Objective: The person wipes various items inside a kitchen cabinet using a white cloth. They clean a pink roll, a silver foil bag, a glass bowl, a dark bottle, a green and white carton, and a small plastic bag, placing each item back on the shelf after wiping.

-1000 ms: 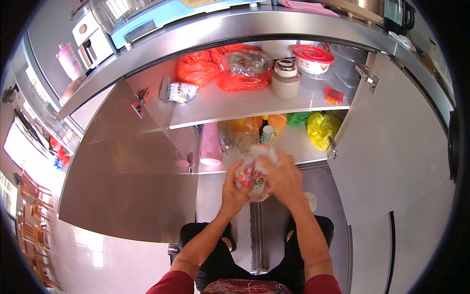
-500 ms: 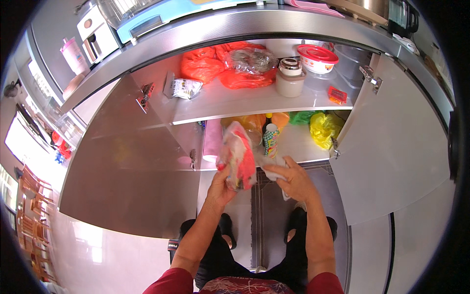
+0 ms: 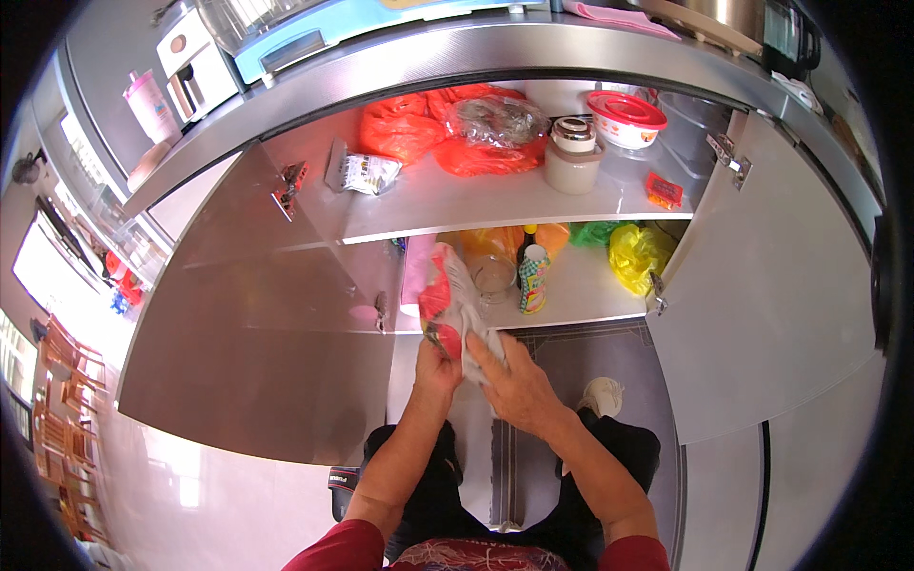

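My left hand (image 3: 438,369) is closed around the lower end of a red-and-white plastic packet (image 3: 435,297), held up in front of the open cabinet. A whitish cloth (image 3: 468,319) lies against the right side of the packet. My right hand (image 3: 519,385) grips this cloth and presses it on the packet, its fingers partly covered by the folds. Just behind, on the lower shelf (image 3: 581,307), stand a clear glass jar (image 3: 493,279), a colourful checked can or tub (image 3: 534,281) and a dark bottle with a yellow cap (image 3: 529,231).
Two cabinet doors stand swung out, the left door (image 3: 248,352) and the right door (image 3: 771,305). The upper shelf (image 3: 457,207) bears red bags (image 3: 400,128), a beige canister (image 3: 572,169) and a red-lidded bowl (image 3: 626,124). Below lies a yellow bag (image 3: 638,257). The countertop edge (image 3: 476,59) juts above.
My right hand has moved left with the cloth, from beside the packet onto it. The packet has turned and tilted a little to the left.
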Action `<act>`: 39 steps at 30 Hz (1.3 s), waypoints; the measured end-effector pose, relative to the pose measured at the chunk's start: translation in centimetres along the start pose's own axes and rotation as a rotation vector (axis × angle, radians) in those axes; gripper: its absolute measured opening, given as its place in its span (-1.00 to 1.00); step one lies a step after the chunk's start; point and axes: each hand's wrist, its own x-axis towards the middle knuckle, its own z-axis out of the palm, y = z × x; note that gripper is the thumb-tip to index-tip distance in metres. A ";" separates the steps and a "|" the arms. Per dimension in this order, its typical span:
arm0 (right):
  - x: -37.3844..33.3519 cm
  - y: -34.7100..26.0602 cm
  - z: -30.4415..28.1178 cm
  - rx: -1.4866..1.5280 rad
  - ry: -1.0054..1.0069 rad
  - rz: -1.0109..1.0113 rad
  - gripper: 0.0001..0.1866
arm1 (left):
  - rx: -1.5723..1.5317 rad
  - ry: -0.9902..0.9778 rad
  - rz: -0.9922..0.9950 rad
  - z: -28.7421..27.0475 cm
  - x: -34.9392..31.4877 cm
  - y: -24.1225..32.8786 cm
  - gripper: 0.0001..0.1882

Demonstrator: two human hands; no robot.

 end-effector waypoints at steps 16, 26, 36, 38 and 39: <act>0.5 -1.5 0.9 -0.346 -0.001 -0.108 -0.54 | 0.249 0.295 0.053 0.6 -0.2 -1.0 -0.62; 1.7 -0.9 -2.5 -0.211 0.137 0.090 -0.54 | 0.662 0.369 0.297 3.9 -1.9 -2.7 -0.52; 0.4 -0.2 -5.8 -0.052 -0.351 0.267 -0.57 | 0.668 0.462 0.307 0.8 -0.7 -1.7 -0.55; 0.5 0.0 -6.1 -0.101 -0.254 0.266 -0.57 | 0.546 0.363 0.210 0.0 -0.9 -1.4 -0.55; 0.5 0.1 -6.1 -0.125 -0.203 0.259 -0.56 | 0.499 0.343 0.181 0.0 -1.0 -0.9 -0.55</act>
